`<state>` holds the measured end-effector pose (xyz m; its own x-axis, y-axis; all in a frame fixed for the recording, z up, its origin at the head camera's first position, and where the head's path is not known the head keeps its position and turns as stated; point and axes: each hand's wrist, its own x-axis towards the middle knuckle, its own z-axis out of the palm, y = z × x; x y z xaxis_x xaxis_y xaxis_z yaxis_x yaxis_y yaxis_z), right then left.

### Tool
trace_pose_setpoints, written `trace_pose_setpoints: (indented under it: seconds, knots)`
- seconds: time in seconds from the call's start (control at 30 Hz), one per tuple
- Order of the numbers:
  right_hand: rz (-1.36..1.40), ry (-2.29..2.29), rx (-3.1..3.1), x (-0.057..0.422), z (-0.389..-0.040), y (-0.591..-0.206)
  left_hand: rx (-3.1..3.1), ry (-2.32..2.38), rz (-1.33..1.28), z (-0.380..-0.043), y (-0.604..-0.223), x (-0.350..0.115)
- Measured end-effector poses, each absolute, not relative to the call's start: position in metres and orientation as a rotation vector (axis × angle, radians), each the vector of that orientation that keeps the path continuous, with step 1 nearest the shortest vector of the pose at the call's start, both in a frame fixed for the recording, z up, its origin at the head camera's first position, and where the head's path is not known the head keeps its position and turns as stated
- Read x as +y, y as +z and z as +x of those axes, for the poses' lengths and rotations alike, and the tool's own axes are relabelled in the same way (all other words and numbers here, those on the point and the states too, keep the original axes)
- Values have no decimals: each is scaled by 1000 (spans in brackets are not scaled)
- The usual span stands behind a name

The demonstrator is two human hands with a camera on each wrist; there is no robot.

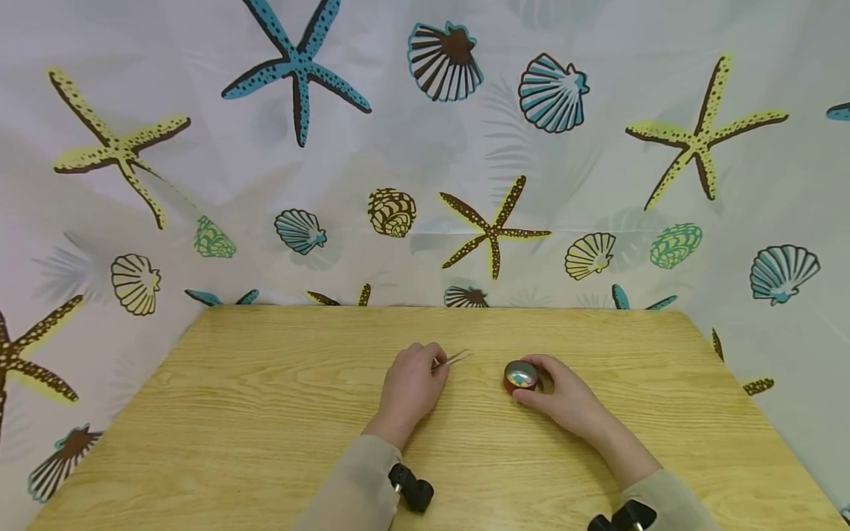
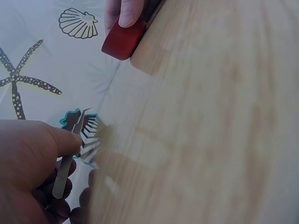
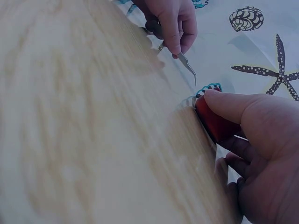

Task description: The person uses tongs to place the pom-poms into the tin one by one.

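Note:
Between thumb and fingers, my left hand [image 1: 413,380] pinches a pair of metal tweezers [image 1: 458,357]. Their bent, pointed tips [image 3: 192,74] face toward the right hand's side. My right hand [image 1: 563,394] grips a small round red tin [image 1: 520,376] from its right, thumb at the near side and fingers at the far side. The tin stands upright on the table with its top uncovered, and small colourful bits show inside. In the left wrist view the tin's smooth red side [image 2: 124,41] shows. A gap of bare wood lies between the tweezer tips and the tin.
The light wooden table [image 1: 265,413] reaches back to a white cloth [image 1: 398,147] printed with starfish and shells, which also hangs at both sides. Black wrist cameras [image 1: 413,490] sit on both beige sleeves [image 1: 358,483].

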<state>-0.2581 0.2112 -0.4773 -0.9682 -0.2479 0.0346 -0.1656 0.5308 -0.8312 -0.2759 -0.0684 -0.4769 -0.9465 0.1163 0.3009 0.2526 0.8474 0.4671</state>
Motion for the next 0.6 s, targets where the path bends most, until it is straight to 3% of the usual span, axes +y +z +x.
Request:
trace_pose_setpoints:
  seconds: [0.6]
  knots:
    - [-357,-1427,2672,210,-258,-476,-2798,-679,-257,-277,-475,-64]
